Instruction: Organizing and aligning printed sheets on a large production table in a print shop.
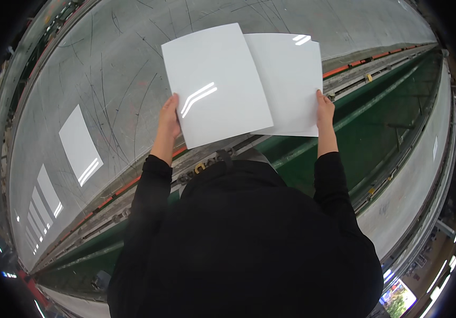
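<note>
My left hand (169, 119) grips the left edge of a glossy white panel (220, 71), its fingers hidden beneath. The panel overlaps another glossy white panel (291, 75), whose right edge is in my right hand (325, 109), thumb on top. The right-hand panel seems to have at least one more sheet under it along its lower edge. Both hands hold the panels in front of my body, over the near edge of a long grey table (132, 79). Left of my left hand, a similar white panel (80, 145) lies flat on the table.
Farther left along the table lie several more white panels (50, 190) in a row. Dark scratches or lines mark the grey surface. An orange strip (122, 189) and a metal rail run along the near edge. A green floor strip (371, 139) separates this table from another grey table (407, 194).
</note>
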Demonstrator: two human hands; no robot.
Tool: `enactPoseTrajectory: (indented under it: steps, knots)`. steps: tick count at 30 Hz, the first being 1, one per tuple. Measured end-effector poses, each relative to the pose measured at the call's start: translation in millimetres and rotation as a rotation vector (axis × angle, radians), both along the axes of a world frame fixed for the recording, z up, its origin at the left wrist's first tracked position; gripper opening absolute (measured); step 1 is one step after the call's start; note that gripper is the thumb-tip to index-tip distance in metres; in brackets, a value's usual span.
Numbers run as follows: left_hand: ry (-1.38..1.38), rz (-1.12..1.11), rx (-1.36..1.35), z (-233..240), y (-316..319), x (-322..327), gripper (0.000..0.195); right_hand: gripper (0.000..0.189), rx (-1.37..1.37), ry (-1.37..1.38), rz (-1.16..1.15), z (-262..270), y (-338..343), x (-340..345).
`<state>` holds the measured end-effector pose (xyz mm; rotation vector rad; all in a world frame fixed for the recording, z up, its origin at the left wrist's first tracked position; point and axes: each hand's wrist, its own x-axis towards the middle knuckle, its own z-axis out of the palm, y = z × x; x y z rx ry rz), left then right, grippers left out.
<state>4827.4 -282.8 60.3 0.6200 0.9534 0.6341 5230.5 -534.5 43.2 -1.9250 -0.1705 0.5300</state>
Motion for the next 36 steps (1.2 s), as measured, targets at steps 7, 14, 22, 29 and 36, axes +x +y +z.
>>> enactPoseTrajectory:
  steps: [7, 14, 22, 29, 36]
  knots:
    - [0.124, 0.337, 0.059, -1.9, 19.0, -72.3, 0.038, 0.05, -0.22, -0.308, -0.002, -25.2, -10.7, 117.9]
    - [0.17, 0.455, 0.141, 19.8, 39.9, -182.1, 0.027, 0.047, -0.918, -0.72, 0.133, -10.4, 7.7, 104.6]
    - [0.198, 0.311, 0.162, 6.9, 94.7, -257.3, 0.027, 0.033, -0.492, -0.877, 0.455, -19.2, 84.0, 37.7]
    - [0.164, 0.3, 0.165, -54.1, 152.1, -262.1, 0.017, 0.028, -0.148, -0.109, 1.055, -40.3, 235.5, -203.8]
    - [0.277, 0.247, 0.168, -73.9, 173.8, -236.2, 0.024, 0.023, -0.234, -0.221, 1.115, -56.3, 289.6, -298.9]
